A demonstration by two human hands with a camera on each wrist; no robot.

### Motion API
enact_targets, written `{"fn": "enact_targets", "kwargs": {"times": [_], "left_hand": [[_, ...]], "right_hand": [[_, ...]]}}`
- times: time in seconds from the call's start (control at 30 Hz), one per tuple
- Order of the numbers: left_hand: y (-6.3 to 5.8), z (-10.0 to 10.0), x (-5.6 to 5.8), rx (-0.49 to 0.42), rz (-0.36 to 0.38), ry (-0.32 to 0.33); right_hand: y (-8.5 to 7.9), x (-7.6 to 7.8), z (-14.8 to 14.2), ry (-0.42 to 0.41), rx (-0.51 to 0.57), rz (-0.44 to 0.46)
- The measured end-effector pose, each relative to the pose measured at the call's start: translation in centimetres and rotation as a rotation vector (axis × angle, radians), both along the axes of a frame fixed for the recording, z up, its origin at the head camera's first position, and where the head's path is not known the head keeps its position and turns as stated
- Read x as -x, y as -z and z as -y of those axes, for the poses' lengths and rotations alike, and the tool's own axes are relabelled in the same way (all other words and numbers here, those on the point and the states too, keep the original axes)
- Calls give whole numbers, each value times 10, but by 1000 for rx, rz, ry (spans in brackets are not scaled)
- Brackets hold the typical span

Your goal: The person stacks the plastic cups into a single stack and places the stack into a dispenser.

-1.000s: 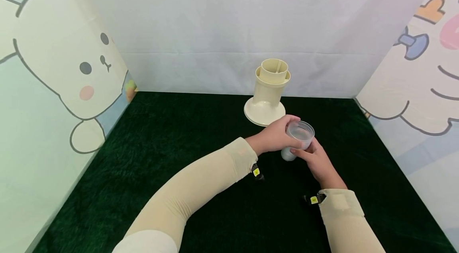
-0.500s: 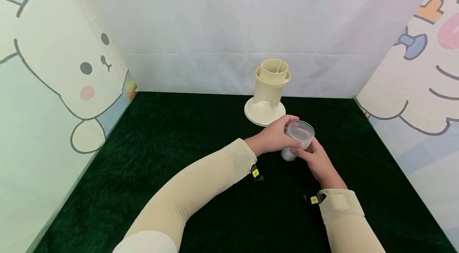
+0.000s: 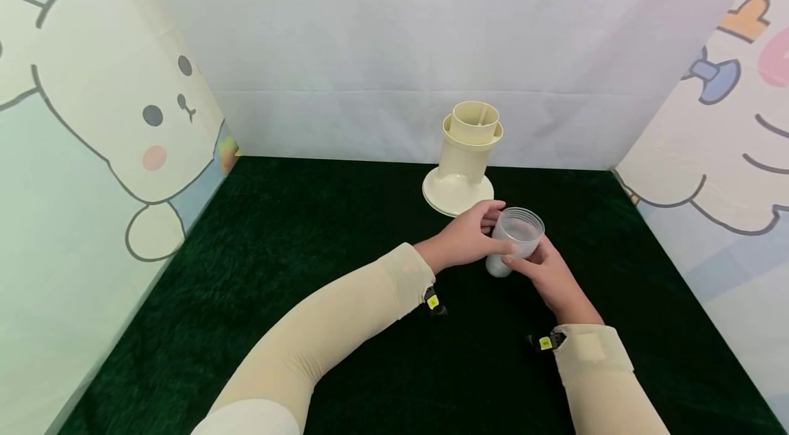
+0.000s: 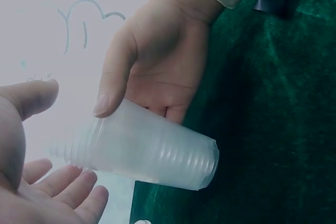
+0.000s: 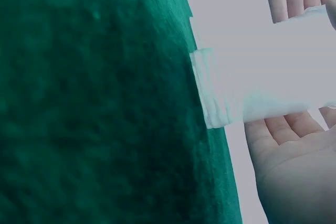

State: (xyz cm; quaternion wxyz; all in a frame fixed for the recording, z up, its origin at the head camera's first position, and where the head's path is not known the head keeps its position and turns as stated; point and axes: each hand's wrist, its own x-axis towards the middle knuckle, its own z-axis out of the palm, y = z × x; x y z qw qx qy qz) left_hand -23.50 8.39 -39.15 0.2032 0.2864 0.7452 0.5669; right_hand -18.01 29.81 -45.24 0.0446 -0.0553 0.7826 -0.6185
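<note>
A stack of clear plastic cups (image 3: 519, 226) stands upright near the middle right of the dark green cloth. My right hand (image 3: 551, 282) grips the stack from the right, its thumb across the near side; the left wrist view shows this right hand (image 4: 163, 56) with its fingers behind the cups (image 4: 157, 148). At the left side of the rim, my left hand (image 3: 464, 236) has its fingers spread and loosened, thumb near the cups. The left wrist view has this left hand (image 4: 68, 192) gaping around the rim end, fingers apart from thumb.
Just behind the hands stands a cream plastic holder (image 3: 459, 168) with a round base and nested tubes on top. The green cloth (image 3: 308, 216) meets a white backdrop (image 3: 370, 44) behind and cartoon-printed side panels (image 3: 154, 147).
My left hand's fingers have loosened from the cup stack, and the hand has shifted slightly left. The right hand keeps its hold, and the stack stays in nearly the same spot.
</note>
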Motion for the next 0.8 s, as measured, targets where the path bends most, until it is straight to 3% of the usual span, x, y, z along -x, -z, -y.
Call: {"fn": "enact_targets", "kwargs": {"times": [0.3, 0.57, 0.8], "left_hand": [[12, 7, -4, 13, -16, -53], [24, 9, -10, 3, 19, -66], [31, 7, -13, -26, 11, -80]], "right_hand": [[-3, -1, -8, -26, -29, -37], [-11, -5, -19, -38, -69, -83], [-19, -6, -20, -32, -20, -99]]}}
